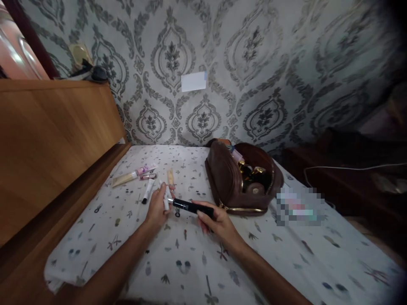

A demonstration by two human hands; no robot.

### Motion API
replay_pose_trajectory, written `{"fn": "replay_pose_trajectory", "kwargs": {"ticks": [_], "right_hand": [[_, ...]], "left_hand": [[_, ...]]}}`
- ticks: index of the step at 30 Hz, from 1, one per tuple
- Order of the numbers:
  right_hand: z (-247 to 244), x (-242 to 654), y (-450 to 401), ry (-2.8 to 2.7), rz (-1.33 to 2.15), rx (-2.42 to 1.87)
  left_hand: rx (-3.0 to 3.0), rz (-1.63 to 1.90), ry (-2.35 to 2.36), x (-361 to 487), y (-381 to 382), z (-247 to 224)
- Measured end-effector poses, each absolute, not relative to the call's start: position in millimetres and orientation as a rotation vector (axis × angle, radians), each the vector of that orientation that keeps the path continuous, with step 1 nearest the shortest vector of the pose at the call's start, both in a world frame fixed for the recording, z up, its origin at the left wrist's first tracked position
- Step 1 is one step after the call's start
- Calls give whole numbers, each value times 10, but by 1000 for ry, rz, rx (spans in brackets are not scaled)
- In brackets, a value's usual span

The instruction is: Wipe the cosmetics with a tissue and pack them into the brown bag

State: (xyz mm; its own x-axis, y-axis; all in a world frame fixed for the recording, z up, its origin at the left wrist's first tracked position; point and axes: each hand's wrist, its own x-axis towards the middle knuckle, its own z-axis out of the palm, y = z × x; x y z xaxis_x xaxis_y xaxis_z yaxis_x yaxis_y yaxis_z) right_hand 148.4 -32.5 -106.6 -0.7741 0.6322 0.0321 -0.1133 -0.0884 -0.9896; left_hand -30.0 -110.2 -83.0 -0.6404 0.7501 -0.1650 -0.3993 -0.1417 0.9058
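Partway Along: Some Out, Some In

The fingers of the left hand are closed on a small white thing. It may be a tube, but the hand hides too much to be sure. The fingers of the right hand are clamped on a black stick, which looks like a brush handle. Its silver end points left, at the white thing. It is hard to tell if the two touch. Both are held up over the white cloth with little pictures on it.

The work looks partway done. Five little things lie out on the cloth, past the left hand or beside it: a long tan tube, a pink tube, a thin pinkish tube, a white tube with a black cap and a small yellow tube. The brown bag sits to the right, wide open, with shiny gold things inside. So some things are out, and others are left in the bag. The stick and the white thing are not put down yet.
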Motion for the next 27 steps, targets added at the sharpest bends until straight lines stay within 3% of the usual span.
{"fn": "replay_pose_trajectory", "kwargs": {"ticks": [14,27], "right_hand": [[-1145,1508,-506,-2096,1548,-456],[-1196,1448,-649,-1926,1556,-451]], "left_hand": [[323,1991,1181,-230,-1043,-924],[938,1494,1481,8,-1232,-1041]]}}
